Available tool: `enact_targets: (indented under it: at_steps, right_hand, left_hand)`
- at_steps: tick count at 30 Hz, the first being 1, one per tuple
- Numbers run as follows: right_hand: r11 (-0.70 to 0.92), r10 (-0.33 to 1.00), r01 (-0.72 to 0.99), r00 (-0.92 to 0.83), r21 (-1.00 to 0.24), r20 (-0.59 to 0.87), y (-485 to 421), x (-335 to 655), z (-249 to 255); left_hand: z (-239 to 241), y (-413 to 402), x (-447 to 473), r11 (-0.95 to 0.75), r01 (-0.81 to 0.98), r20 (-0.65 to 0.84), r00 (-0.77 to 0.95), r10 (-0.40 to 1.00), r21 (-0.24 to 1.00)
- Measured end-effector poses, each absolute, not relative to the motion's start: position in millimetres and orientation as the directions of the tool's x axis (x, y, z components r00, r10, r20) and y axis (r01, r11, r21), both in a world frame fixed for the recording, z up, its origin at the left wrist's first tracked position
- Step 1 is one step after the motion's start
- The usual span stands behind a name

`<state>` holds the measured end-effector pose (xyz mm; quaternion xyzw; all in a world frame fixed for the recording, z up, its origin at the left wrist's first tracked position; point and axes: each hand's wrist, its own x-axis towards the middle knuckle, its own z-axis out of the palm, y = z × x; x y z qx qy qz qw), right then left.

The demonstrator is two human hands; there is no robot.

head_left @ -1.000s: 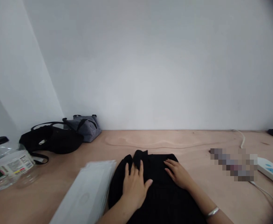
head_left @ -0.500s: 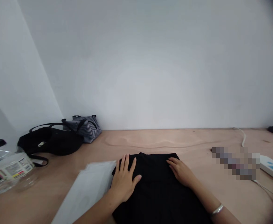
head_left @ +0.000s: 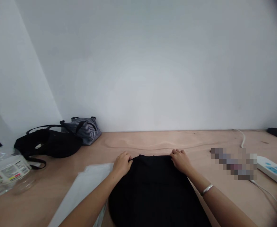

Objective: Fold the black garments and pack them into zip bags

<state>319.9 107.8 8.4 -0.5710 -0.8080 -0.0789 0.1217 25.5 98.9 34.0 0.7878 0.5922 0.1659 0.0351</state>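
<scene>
A folded black garment (head_left: 154, 189) lies on the wooden table (head_left: 157, 143) in front of me. My left hand (head_left: 122, 163) grips its far left corner with the fingers curled over the edge. At the far right corner my right hand (head_left: 180, 160) is also closed on the cloth. A silver bracelet (head_left: 207, 189) circles my right wrist.
A stack of clear plastic bags (head_left: 81, 189) lies just left of the garment. At the far left stand a black bag (head_left: 48, 143), a striped pouch (head_left: 84, 129) and a clear plastic jar (head_left: 4, 170). On the right lie a white power strip (head_left: 272, 167) and its cable.
Both hands slid from lying flat on the garment out to its far corners and closed on them. The bunched fold at the far left edge is smoothed flat.
</scene>
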Motion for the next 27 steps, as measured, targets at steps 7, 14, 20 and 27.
enact_targets:
  at_steps: [7,14,20,27]
  right_hand:
    - [0.421,0.888,0.889,-0.364,-0.179,0.281,71,338,35]
    - [0.345,0.906,0.765,-0.424,-0.543,-0.021,-26,358,51]
    - [0.260,0.904,0.815,-0.394,-0.518,-0.167,-52,338,47]
    - [0.579,0.815,0.753,-0.549,-0.314,0.187,-33,286,12]
  left_hand:
    - [67,67,13,-0.460,0.804,0.253,0.388,0.886,0.378]
    - [88,-15,-11,-0.414,0.659,-0.085,0.587,0.805,0.628]
    - [78,-47,4,-0.538,0.724,0.058,0.573,0.817,0.432]
    - [-8,-45,40,-0.482,0.873,0.293,0.480,0.827,-0.072]
